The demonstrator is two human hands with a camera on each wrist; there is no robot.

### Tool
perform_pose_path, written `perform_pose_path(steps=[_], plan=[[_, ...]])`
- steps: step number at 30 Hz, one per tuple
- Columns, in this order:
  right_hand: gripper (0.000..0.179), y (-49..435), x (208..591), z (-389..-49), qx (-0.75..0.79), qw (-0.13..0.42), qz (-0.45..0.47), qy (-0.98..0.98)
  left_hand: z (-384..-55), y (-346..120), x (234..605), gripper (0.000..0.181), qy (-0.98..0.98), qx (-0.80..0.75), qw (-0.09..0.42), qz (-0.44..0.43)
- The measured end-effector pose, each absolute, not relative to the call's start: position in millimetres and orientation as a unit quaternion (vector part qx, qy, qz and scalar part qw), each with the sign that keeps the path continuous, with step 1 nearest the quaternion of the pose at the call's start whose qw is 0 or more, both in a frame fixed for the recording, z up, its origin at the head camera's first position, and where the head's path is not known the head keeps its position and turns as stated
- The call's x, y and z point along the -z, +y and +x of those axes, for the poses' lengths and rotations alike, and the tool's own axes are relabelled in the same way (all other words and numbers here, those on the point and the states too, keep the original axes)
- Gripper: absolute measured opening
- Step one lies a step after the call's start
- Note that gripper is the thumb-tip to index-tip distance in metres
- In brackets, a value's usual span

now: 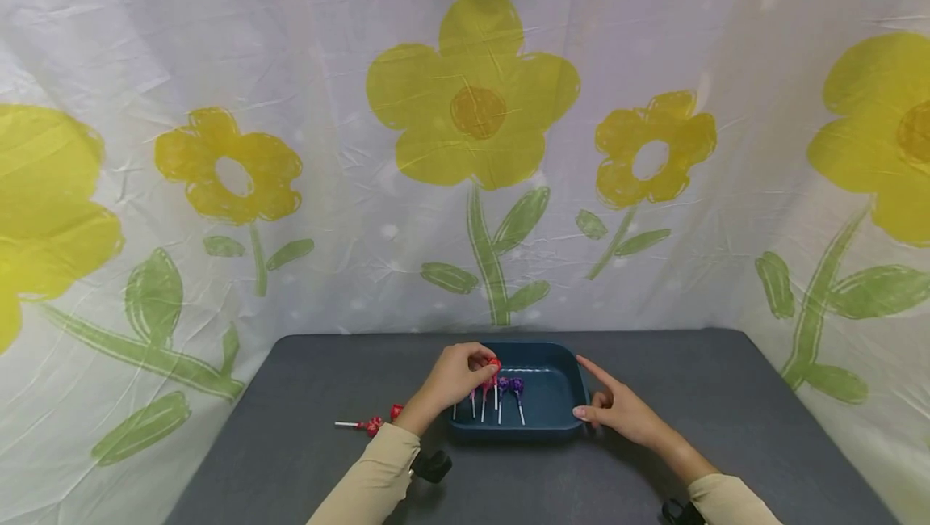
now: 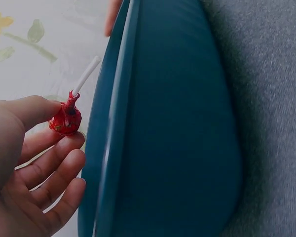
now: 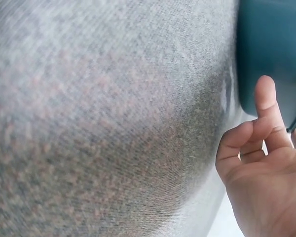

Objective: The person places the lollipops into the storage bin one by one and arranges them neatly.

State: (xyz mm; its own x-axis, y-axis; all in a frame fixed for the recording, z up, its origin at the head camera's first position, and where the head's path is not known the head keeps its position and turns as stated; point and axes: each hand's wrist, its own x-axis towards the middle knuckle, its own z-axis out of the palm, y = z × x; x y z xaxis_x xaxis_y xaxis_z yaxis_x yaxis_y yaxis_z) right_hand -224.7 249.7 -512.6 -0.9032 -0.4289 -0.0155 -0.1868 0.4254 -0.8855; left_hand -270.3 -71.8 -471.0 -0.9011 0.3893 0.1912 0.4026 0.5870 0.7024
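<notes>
Between thumb and fingers, my left hand [image 1: 456,378] pinches a red-wrapped lollipop [image 2: 65,119] over the left part of a dark blue tray [image 1: 555,396]. Its white stick points up and away from the thumb in the left wrist view. Inside the tray, several lollipops lie in a row, among them a purple one [image 1: 517,386], sticks toward the front. My right hand [image 1: 626,413] is at the tray's right end, index finger straight toward the back corner and thumb [image 3: 265,94] against the front corner. The right hand's other fingers are bent inward.
Left of the tray, a red lollipop [image 1: 374,426] lies on the dark grey table [image 1: 291,396], with another red wrapper [image 1: 396,411] partly behind my left wrist. A flower-printed curtain [image 1: 349,266] hangs around the table's back and sides.
</notes>
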Motion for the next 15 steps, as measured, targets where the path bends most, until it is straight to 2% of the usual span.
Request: perform_pose_path(steps=[15], plan=[[0.089, 250.1, 514.1, -224.7, 0.511, 0.121, -0.181, 0.832, -275.9, -41.8, 484.2, 0.017, -0.890, 0.390, -0.009, -0.236]])
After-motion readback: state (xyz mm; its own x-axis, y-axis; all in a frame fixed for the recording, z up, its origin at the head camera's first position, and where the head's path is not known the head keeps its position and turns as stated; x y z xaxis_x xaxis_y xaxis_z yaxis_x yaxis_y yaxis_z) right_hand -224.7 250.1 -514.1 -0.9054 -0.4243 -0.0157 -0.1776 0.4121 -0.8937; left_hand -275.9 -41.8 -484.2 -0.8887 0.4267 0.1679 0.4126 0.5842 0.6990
